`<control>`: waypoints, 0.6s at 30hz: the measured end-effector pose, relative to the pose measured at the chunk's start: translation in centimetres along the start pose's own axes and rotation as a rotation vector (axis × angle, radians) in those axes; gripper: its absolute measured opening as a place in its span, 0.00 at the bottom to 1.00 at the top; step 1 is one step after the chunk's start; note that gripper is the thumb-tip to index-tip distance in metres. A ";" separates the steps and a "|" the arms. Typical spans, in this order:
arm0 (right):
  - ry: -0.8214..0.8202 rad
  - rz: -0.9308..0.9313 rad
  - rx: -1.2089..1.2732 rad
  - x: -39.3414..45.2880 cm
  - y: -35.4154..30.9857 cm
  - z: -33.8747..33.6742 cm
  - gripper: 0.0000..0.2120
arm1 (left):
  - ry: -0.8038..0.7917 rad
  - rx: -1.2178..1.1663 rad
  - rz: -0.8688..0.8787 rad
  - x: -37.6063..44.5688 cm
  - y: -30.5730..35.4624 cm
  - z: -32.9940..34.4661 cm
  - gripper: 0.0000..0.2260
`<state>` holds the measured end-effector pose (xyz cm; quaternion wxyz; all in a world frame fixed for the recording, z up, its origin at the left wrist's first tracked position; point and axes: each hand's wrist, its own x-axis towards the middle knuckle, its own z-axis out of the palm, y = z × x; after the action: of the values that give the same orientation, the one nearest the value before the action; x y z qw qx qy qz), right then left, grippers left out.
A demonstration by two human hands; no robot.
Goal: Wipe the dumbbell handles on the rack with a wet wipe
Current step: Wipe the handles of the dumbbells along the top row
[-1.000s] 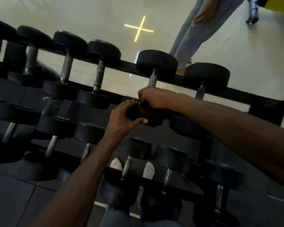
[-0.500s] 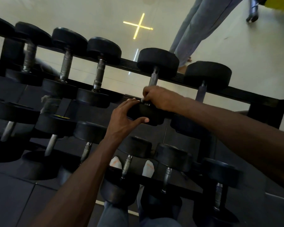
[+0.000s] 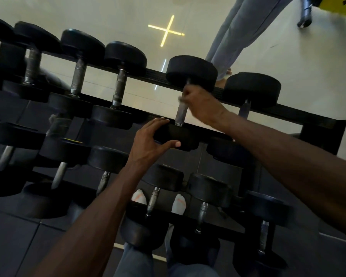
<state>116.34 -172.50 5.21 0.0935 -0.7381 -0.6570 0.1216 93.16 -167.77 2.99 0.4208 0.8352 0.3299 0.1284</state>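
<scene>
A black dumbbell rack [image 3: 288, 112] holds rows of black dumbbells with metal handles. My right hand [image 3: 202, 104] is wrapped around the upper part of one handle [image 3: 181, 114] on the top row, near the far weight head [image 3: 191, 71]. A pale bit of wet wipe [image 3: 181, 99] shows at the left of that fist, blurred. My left hand [image 3: 150, 142] grips the near weight head [image 3: 178, 137] of the same dumbbell, thumb underneath and fingers on top.
More dumbbells sit left [image 3: 119, 86] and right [image 3: 252, 89] on the top row, and lower rows [image 3: 206, 188] lie beneath my arms. A person's legs in grey trousers [image 3: 236, 35] stand behind the rack. My socked feet [image 3: 179, 203] show below.
My right hand has slid up the handle from the near weight head towards the far one, baring the lower handle. My left hand stays on the near head.
</scene>
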 end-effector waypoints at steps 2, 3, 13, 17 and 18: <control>-0.005 0.040 -0.028 0.6 -0.3 0.2 0.12 | 0.006 -0.003 -0.002 -0.1 0.0 0.0 0.35; -0.075 -0.022 -0.039 0.5 -0.8 0.4 0.10 | 0.003 -0.008 -0.003 0.0 0.1 0.0 0.35; -0.226 -0.140 -0.437 3.5 -2.1 -1.8 0.09 | -0.005 -0.026 -0.010 0.0 -0.2 0.0 0.36; -0.269 -0.218 -0.570 3.9 -3.1 0.0 0.06 | 0.007 -0.048 -0.008 0.1 -0.3 0.1 0.36; -0.322 -0.297 -0.549 3.7 -3.3 0.5 0.04 | 0.006 -0.051 -0.005 0.1 -0.2 0.1 0.37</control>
<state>113.48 -168.49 5.48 -0.1965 -0.6036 -0.7717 0.0403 93.15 -167.68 2.73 0.4414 0.8229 0.3300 0.1380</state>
